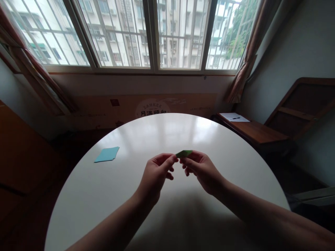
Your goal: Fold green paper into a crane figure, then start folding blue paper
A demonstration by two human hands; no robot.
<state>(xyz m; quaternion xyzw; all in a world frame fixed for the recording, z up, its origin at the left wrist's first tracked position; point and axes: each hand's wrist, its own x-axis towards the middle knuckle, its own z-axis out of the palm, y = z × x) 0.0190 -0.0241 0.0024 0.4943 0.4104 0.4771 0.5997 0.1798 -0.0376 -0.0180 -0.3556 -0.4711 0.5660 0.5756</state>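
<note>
Above the middle of a round white table (pixel 125 195), both my hands meet on a small folded green paper (pixel 184 153). My left hand (pixel 157 174) pinches its left end between thumb and forefinger, the other fingers curled. My right hand (pixel 201 170) pinches the paper's right part, fingers bent under it. The paper is held in the air, flat and narrow, seen nearly edge-on. A light blue sheet of paper (pixel 107 154) lies flat on the table to the left, apart from both hands.
A barred window (pixel 157 35) with curtains fills the far wall. A brown cardboard panel (pixel 146 106) leans below it. At the right stands a wooden side table (pixel 256 130) with a white sheet and pen (pixel 235 118). Dark wooden furniture flanks both sides.
</note>
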